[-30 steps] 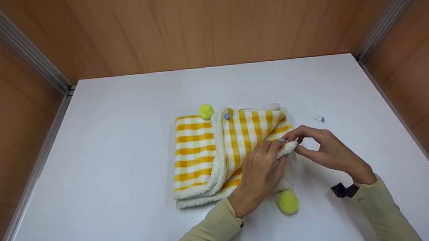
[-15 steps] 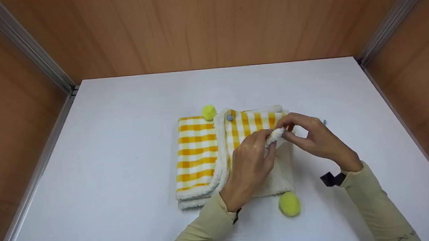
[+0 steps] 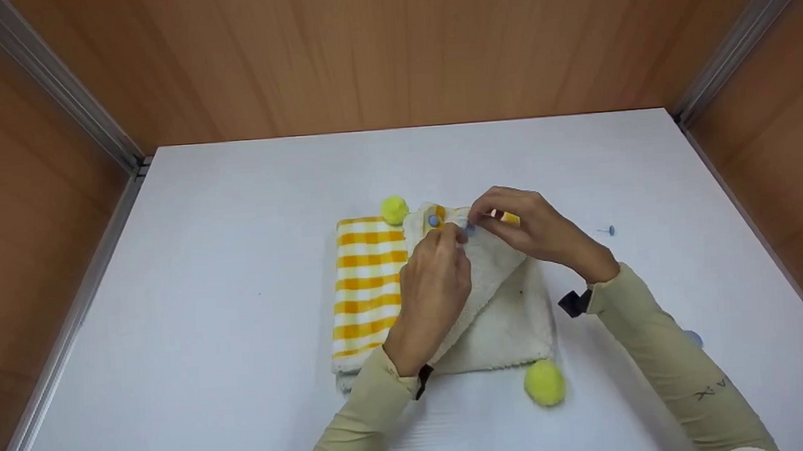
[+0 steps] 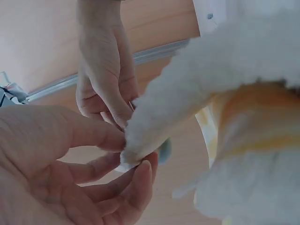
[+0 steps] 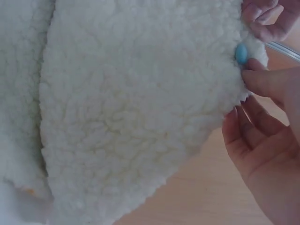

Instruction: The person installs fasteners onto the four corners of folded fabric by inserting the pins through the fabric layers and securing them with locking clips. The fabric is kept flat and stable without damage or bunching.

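Observation:
A folded yellow-and-white checked blanket (image 3: 371,283) with a white fleece underside lies mid-table. Its lower right flap is turned up, fleece (image 5: 131,122) outward. At the flap's raised corner, my left hand (image 3: 430,290) pinches the fleecy edge between thumb and fingers. Beside it, the fingertips of my right hand (image 3: 537,224) pinch the same edge in the right wrist view. A blue pin head (image 5: 241,54) sits against the fleece by the right fingertips. Another blue pin head (image 3: 433,220) shows near the blanket's top edge. The pin shafts there are hidden.
A loose blue-headed pin (image 3: 609,230) lies on the white table (image 3: 202,265) at right. Yellow pompoms hang at the blanket's top (image 3: 394,210) and bottom right (image 3: 544,383). A light blue round thing (image 3: 693,338) is partly behind the right sleeve. Wooden panels surround the table.
Both hands have carried the pinched flap corner up and left, toward the blanket's top edge. More of the fleece underside now shows.

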Demonstrator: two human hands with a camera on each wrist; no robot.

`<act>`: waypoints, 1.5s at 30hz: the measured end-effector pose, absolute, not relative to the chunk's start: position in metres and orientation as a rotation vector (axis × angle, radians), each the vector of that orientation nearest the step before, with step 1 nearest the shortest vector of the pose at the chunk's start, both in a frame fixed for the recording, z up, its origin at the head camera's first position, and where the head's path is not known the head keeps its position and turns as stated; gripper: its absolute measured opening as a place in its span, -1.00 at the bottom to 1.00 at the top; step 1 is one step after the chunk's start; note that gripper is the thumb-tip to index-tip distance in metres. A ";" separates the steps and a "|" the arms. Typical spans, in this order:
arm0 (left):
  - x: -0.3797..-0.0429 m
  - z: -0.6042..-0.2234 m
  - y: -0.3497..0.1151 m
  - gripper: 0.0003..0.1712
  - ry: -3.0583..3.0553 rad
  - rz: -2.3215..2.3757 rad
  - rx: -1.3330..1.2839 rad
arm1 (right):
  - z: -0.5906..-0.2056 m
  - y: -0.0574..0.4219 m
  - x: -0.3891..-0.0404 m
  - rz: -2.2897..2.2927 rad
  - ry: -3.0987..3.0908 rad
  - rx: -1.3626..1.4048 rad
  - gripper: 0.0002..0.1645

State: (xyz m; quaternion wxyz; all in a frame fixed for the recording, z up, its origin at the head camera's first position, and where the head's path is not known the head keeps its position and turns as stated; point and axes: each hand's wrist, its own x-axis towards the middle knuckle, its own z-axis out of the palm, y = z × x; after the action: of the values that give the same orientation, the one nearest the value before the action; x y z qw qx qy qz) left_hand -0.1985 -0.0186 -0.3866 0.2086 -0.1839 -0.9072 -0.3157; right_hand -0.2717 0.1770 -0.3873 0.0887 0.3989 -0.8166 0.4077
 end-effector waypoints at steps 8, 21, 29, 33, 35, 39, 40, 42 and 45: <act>-0.206 -0.395 -0.027 -0.74 -2.703 -0.726 -0.443 | -0.401 0.157 -0.293 1.183 -2.579 1.180 -0.81; -0.208 -0.398 -0.023 -0.56 -2.693 -0.496 -0.405 | -0.405 0.141 -0.302 1.041 -2.803 1.183 -0.67; -0.198 -0.397 -0.012 -0.70 -2.490 -0.592 -0.526 | -0.407 0.150 -0.296 1.126 -2.779 1.196 -0.69; -0.192 -0.397 -0.006 -0.82 -2.463 -0.646 -0.593 | -0.404 0.154 -0.289 1.160 -2.760 1.183 -0.67; -0.188 -0.398 -0.002 -0.87 -2.460 -0.680 -0.670 | -0.402 0.157 -0.285 1.168 -2.739 1.163 -0.67; -0.178 -0.404 0.008 -0.85 -2.491 -0.654 -0.852 | -0.398 0.169 -0.273 1.143 -2.655 1.128 -0.68; -0.175 -0.406 0.010 -0.80 -2.502 -0.621 -0.898 | -0.397 0.173 -0.269 1.128 -2.624 1.126 -0.68; -0.170 -0.411 0.014 -0.71 -2.521 -0.536 -0.984 | -0.395 0.182 -0.261 1.101 -2.575 1.108 -0.68; -0.162 -0.418 0.017 -0.63 -2.544 -0.388 -1.104 | -0.391 0.197 -0.248 1.082 -2.531 1.071 -0.64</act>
State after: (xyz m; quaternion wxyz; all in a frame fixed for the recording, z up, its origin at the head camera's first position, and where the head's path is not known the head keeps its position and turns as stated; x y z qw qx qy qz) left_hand -0.1622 0.0174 -0.4176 0.1697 -0.3885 -0.8953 -0.1367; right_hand -0.2479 0.1974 -0.3909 0.0939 0.3609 -0.8531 0.3648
